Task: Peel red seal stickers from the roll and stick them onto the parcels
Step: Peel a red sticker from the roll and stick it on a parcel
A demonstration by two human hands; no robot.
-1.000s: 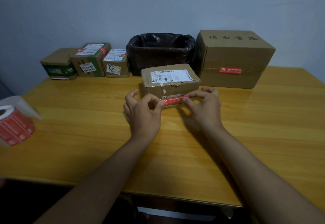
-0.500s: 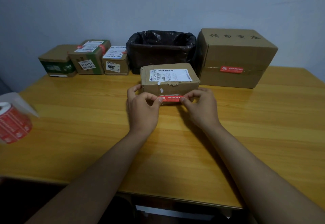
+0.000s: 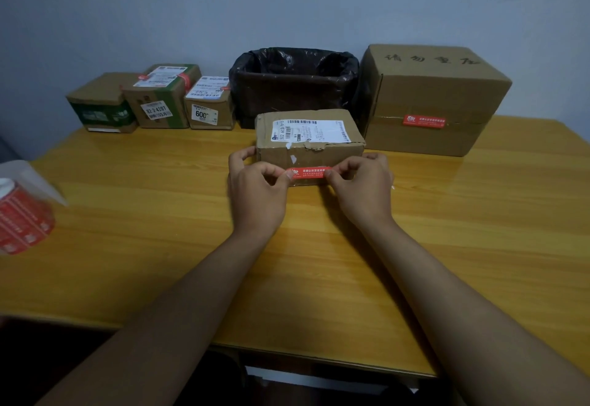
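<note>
A small brown parcel (image 3: 309, 140) with a white shipping label lies in the middle of the wooden table (image 3: 479, 230). A red seal sticker (image 3: 309, 172) stretches flat across its front face. My left hand (image 3: 255, 191) pinches the sticker's left end and my right hand (image 3: 364, 188) pinches its right end. The roll of red stickers (image 3: 22, 223) lies at the table's left edge, with loose clear backing sticking up from it.
A large carton (image 3: 431, 96) with a red sticker on its front stands at the back right. A box lined with a black bag (image 3: 293, 83) sits behind the parcel. Three small parcels (image 3: 156, 99) line the back left against the wall.
Both hands have carried the sticker slightly forward and up against the parcel's front face. The camera view has tilted a little; the parcel and the roll have stayed in place.
</note>
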